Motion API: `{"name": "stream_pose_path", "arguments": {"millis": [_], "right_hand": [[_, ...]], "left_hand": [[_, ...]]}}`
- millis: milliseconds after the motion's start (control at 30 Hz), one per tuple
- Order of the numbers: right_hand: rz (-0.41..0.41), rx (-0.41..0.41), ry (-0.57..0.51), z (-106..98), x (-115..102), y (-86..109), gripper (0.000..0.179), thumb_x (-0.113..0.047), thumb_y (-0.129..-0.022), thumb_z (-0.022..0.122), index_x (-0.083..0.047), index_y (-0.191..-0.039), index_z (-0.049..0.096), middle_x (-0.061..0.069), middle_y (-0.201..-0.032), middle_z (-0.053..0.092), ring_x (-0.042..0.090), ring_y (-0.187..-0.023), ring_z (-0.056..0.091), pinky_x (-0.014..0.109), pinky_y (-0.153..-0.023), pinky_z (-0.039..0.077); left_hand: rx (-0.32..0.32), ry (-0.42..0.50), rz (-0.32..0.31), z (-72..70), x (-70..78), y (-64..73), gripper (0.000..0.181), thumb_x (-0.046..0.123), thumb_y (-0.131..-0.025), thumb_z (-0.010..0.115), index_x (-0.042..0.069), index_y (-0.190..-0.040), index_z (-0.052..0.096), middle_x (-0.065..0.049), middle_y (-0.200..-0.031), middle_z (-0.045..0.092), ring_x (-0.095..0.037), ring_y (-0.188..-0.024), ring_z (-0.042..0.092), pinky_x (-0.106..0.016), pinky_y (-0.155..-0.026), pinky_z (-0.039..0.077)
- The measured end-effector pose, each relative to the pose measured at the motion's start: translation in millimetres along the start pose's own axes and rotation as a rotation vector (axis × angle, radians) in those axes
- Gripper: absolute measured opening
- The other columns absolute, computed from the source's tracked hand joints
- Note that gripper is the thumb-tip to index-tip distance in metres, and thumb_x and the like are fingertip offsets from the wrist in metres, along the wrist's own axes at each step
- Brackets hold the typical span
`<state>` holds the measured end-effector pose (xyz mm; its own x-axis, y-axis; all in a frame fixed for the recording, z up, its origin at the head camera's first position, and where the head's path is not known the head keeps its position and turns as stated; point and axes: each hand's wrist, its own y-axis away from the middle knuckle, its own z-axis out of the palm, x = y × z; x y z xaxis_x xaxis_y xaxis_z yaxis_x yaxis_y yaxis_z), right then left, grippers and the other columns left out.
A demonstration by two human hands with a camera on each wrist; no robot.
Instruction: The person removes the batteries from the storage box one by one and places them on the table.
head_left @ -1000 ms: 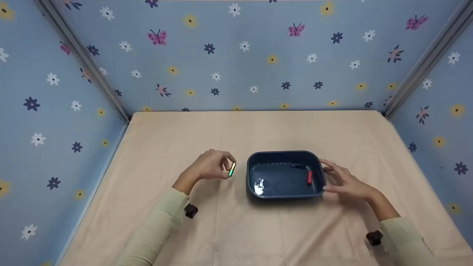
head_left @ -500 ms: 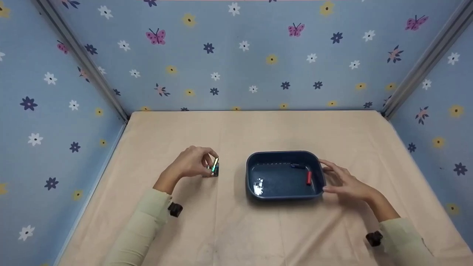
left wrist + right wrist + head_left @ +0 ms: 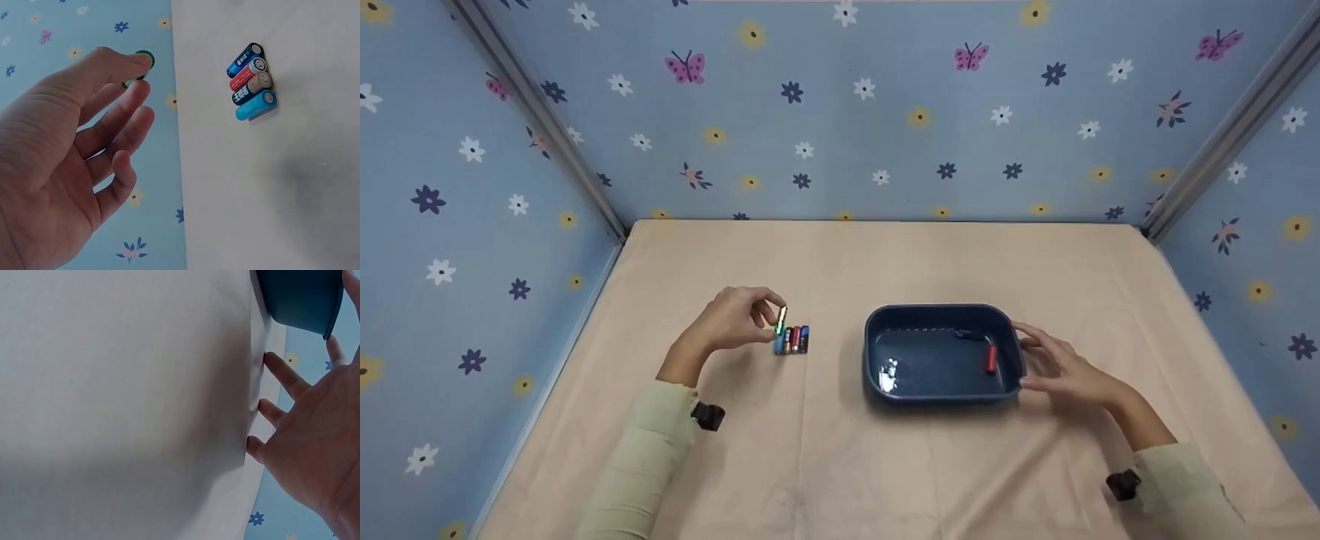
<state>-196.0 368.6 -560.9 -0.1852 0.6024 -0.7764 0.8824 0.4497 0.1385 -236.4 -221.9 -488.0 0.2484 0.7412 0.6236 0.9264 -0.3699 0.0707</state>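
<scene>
Thumb and index finger of my left hand [image 3: 731, 319] pinch a small green-and-gold battery [image 3: 781, 318], raised beside a row of batteries; in the left wrist view the battery's green end [image 3: 147, 56] shows between the fingertips. The row lies side by side on the cloth: a light blue battery [image 3: 256, 106], a black-and-copper one [image 3: 252, 89], a red one [image 3: 247, 74] and a dark blue one [image 3: 245, 59]. My right hand [image 3: 1072, 371] touches the right end of a dark blue bin [image 3: 945, 400] with spread thumb and index finger; its other fingertips rest on the cloth.
Inside the bin lie a red battery [image 3: 991, 359] and a dark battery [image 3: 971, 335], near its right end. A beige cloth [image 3: 840, 450] covers the table. Patterned blue panels [image 3: 840, 112] stand at the back and both sides.
My left hand has moved left, away from the bin, still pinching the green-and-gold battery. The battery row, hidden behind that hand earlier, now shows. My right hand stays at the bin.
</scene>
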Motion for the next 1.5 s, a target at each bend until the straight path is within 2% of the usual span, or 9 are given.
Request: {"name": "stream_pose_path", "arguments": {"millis": [367,600,733,933,1200,1333,1500], "right_hand": [[-0.006,0.012,0.027,-3,-1,-0.6,0.091,-0.026,-0.101,0.083,-0.028,-0.177,0.033,0.028,-0.169,0.052,0.061,-0.163,0.026,0.094,-0.119,0.01],[-0.029,0.015,0.017,-1,-1,-1.6,0.09,-0.024,-0.101,0.083,-0.026,-0.177,0.034,0.028,-0.17,0.052,0.06,-0.162,0.032,0.093,-0.121,0.011],[-0.017,0.016,0.021,0,-1,-1.1,0.089,-0.026,-0.101,0.082,-0.027,-0.176,0.034,0.029,-0.169,0.053,0.06,-0.163,0.028,0.092,-0.12,0.011],[0.009,0.011,0.02,-1,-1,0.0,0.09,-0.028,-0.102,0.082,-0.028,-0.177,0.033,0.03,-0.17,0.05,0.06,-0.164,0.025,0.094,-0.12,0.009],[-0.021,0.015,0.005,2,-1,-0.9,0.09,-0.025,-0.101,0.083,-0.026,-0.177,0.034,0.03,-0.168,0.053,0.06,-0.163,0.03,0.094,-0.122,0.009],[-0.001,0.005,0.006,2,-2,-0.5,0.091,-0.027,-0.102,0.082,-0.027,-0.177,0.033,0.03,-0.17,0.05,0.061,-0.165,0.025,0.094,-0.121,0.008],[0.006,0.006,0.008,1,-1,0.0,0.09,-0.027,-0.102,0.082,-0.027,-0.177,0.033,0.029,-0.17,0.051,0.06,-0.165,0.024,0.093,-0.121,0.009]], "left_hand": [[0.001,0.14,-0.077,19.0,-30.6,-5.8,0.05,0.003,-0.091,0.085,0.004,-0.14,0.074,-0.013,-0.109,0.081,-0.019,-0.092,0.069,-0.029,-0.083,0.055],[-0.008,0.211,-0.128,33.7,-44.5,-7.0,0.051,0.002,-0.093,0.085,0.004,-0.142,0.073,-0.014,-0.112,0.079,-0.019,-0.094,0.068,-0.026,-0.081,0.054],[0.006,0.253,-0.148,39.6,-52.5,-6.5,0.05,0.0,-0.093,0.084,0.001,-0.142,0.073,-0.017,-0.112,0.078,-0.019,-0.093,0.068,-0.026,-0.081,0.054],[0.01,0.261,-0.158,45.5,-61.2,-4.5,0.049,-0.001,-0.093,0.085,0.0,-0.141,0.073,-0.018,-0.113,0.079,-0.02,-0.095,0.07,-0.027,-0.085,0.055],[0.004,0.259,-0.198,50.9,-68.8,-2.5,0.049,-0.002,-0.094,0.084,0.0,-0.142,0.072,-0.016,-0.112,0.078,-0.02,-0.094,0.066,-0.029,-0.082,0.052],[-0.009,0.263,-0.225,53.0,-70.4,-2.1,0.05,-0.003,-0.093,0.084,-0.001,-0.141,0.072,-0.015,-0.112,0.078,-0.019,-0.094,0.065,-0.029,-0.082,0.052],[-0.015,0.255,-0.222,54.6,-70.2,-3.4,0.051,-0.002,-0.092,0.085,-0.001,-0.141,0.073,-0.014,-0.113,0.078,-0.019,-0.095,0.064,-0.028,-0.082,0.051]]}}
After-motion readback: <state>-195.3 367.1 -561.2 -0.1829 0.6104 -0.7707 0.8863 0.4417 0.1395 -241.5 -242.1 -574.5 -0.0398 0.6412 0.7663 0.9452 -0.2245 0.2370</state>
